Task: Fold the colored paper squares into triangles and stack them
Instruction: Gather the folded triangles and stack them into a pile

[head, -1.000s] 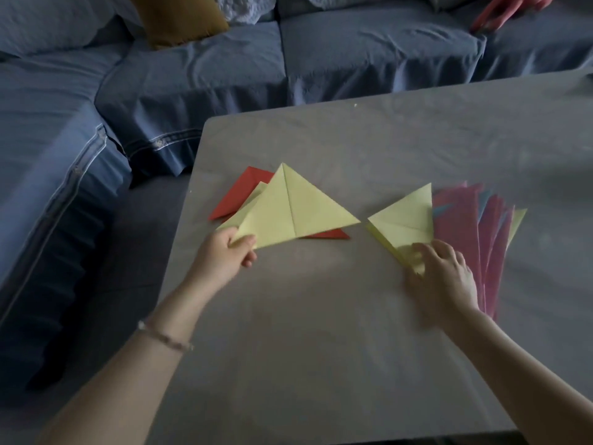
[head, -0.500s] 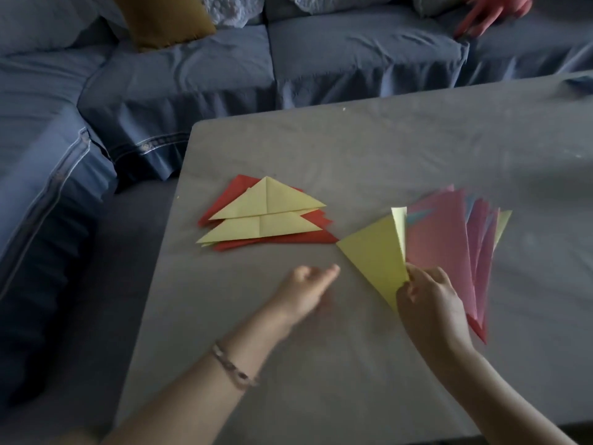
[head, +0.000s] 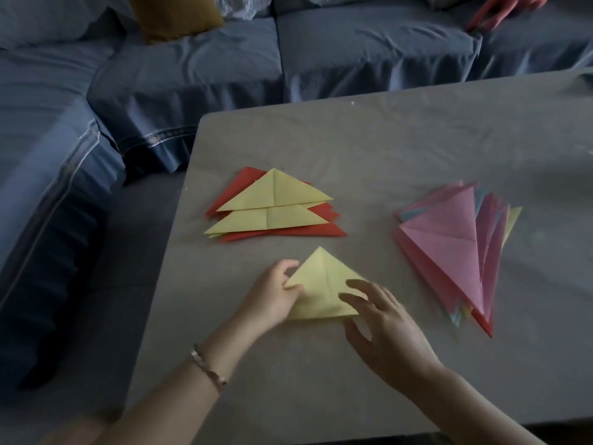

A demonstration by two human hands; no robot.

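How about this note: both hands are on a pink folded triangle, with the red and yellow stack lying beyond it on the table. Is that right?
One slip: the head view shows the folded triangle is yellow, not pink. The left hand and right hand are both on it, and the red and yellow stack lies beyond it on the table.

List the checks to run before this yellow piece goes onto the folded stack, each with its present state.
1. Yellow triangle lies on the table: ok.
2. Left hand pinches its left corner: ok.
3. Right hand open, fingers over its right side: ok.
4. Its lower corners match: cannot tell, the hands cover them.
5. Top of the folded stack is bare for landing: ok.
6. Folded stack squared up: not ok, its layers lie staggered.
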